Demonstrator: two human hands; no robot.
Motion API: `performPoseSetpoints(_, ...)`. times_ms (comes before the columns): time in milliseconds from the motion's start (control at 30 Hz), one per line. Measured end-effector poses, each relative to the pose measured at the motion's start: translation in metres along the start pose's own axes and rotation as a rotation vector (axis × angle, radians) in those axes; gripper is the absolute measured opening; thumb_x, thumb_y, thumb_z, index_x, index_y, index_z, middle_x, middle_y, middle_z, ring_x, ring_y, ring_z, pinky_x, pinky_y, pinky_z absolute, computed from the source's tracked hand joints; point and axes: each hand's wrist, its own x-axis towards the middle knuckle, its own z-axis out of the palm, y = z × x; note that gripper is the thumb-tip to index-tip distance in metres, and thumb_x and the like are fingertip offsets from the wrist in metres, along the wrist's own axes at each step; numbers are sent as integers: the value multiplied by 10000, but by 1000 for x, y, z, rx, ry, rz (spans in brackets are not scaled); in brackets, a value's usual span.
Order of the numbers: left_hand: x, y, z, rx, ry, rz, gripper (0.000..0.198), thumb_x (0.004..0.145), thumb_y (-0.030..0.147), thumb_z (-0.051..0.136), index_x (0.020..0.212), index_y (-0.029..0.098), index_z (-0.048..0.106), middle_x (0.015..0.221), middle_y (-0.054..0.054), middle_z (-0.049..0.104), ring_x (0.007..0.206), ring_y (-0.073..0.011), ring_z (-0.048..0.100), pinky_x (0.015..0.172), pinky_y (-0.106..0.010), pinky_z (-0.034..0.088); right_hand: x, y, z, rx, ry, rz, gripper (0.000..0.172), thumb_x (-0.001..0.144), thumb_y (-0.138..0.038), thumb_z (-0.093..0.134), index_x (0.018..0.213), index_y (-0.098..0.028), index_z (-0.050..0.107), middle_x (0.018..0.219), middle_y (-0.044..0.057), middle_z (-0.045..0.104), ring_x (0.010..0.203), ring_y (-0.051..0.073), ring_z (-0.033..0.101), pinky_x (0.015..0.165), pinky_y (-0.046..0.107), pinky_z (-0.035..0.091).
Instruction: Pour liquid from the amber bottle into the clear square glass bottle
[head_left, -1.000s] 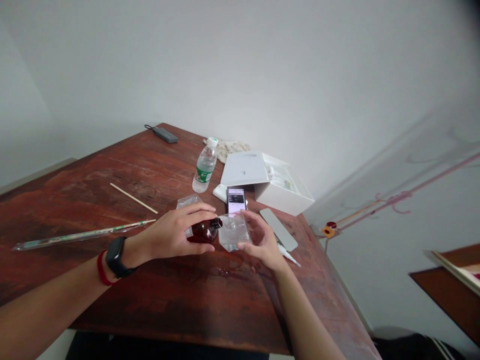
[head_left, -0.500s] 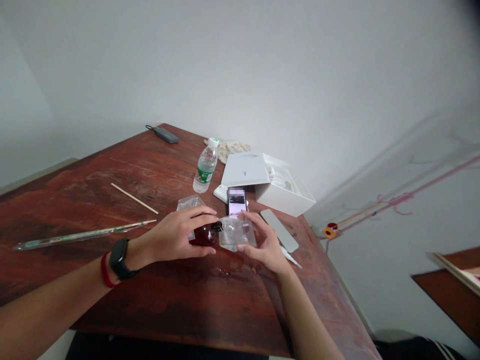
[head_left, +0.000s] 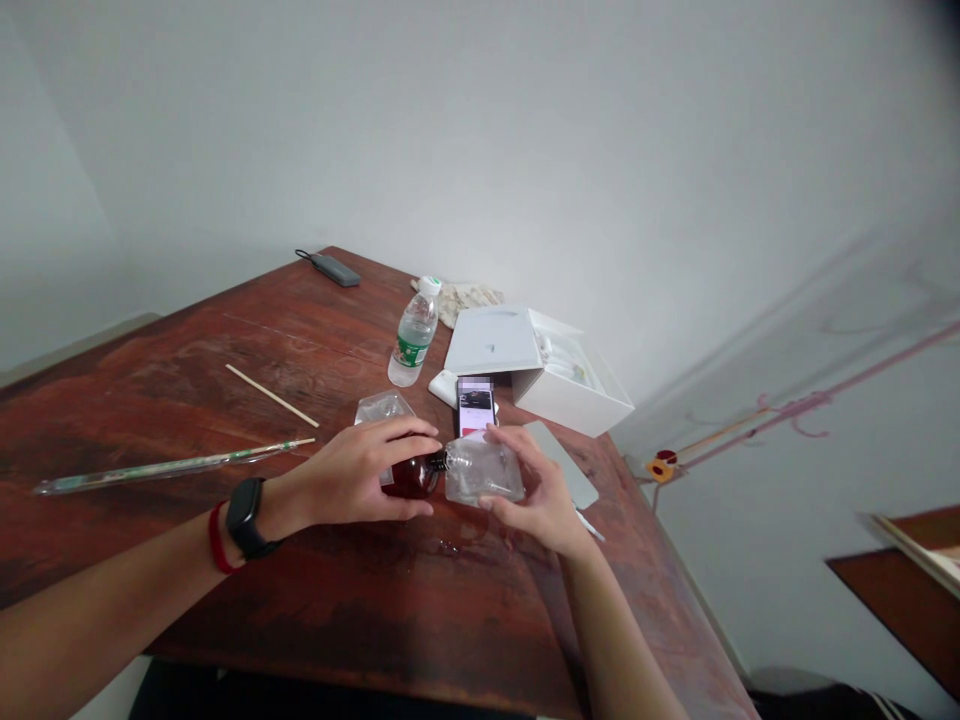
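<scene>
My left hand (head_left: 367, 470) is wrapped over a dark red-brown bottle (head_left: 415, 480) lying on its side, with its black neck (head_left: 439, 460) pointing right. My right hand (head_left: 531, 490) grips a clear plastic blister piece (head_left: 484, 474) between thumb and fingers. The left end of this piece is at the bottle's neck; whether the two are joined I cannot tell. Behind my left hand sits another clear plastic piece (head_left: 382, 406), partly covered. A phone (head_left: 475, 408) with its screen lit lies just beyond my right fingers.
A clear water bottle (head_left: 412, 335) stands behind my hands, beside a tilted white box (head_left: 577, 400) and a crumpled cloth (head_left: 466, 298). Wrapped chopsticks (head_left: 172, 468) and a single stick (head_left: 271, 394) lie left. A grey flat panel (head_left: 566, 465) and dark device (head_left: 335, 270) are also on the table (head_left: 315, 610).
My right hand and the clear plastic piece have shifted slightly right, showing a little more of the bottle's black neck. The whole view has also drifted slightly.
</scene>
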Motion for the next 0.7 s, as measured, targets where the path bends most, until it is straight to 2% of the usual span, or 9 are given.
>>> performPoseSetpoints(333,0,3,4,-51,36,24,532,905,513,838,1317,213,683,1397,-148,696,1232,-320,710,1057,-442,596,2,-10,-9,-132,-62,-49,676,817,-382,900,1453,-371,669,1364,87,656,1270,331,630,1106,501,508)
performPoseSetpoints(500,-2,9,7,-93,53,62,533,898,513,847,1307,222,666,1381,-141,698,1207,-312,716,1048,-429,599,1,-19,-17,-193,-95,-79,697,814,-406,891,1470,-365,658,1324,92,674,1210,329,651,1042,485,557)
performPoseSetpoints(700,-3,15,6,-82,76,86,523,912,493,854,1309,226,643,1398,-135,688,1209,-303,721,1030,-397,607,4,-31,-24,-228,-127,-80,715,783,-333,884,1460,-401,665,1320,83,679,1190,336,668,954,477,602)
